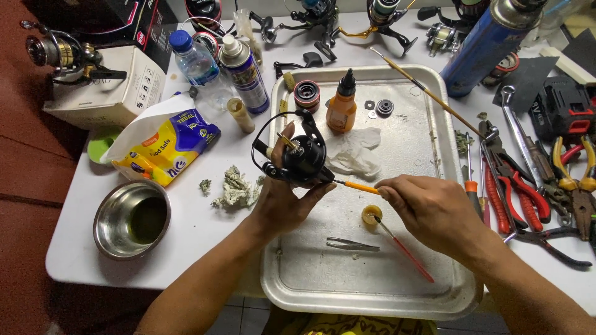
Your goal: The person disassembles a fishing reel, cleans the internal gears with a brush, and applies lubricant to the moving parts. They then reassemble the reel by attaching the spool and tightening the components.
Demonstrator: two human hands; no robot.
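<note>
While left hand (282, 201) grips black rounded reel (301, 155), right hand (428, 208) pinches slim orange screwdriver (359, 185).

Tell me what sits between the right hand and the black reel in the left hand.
Nothing visible blocks it. The right hand already has its orange-handled tool reaching the black reel, held in the left hand above the tray.
</note>
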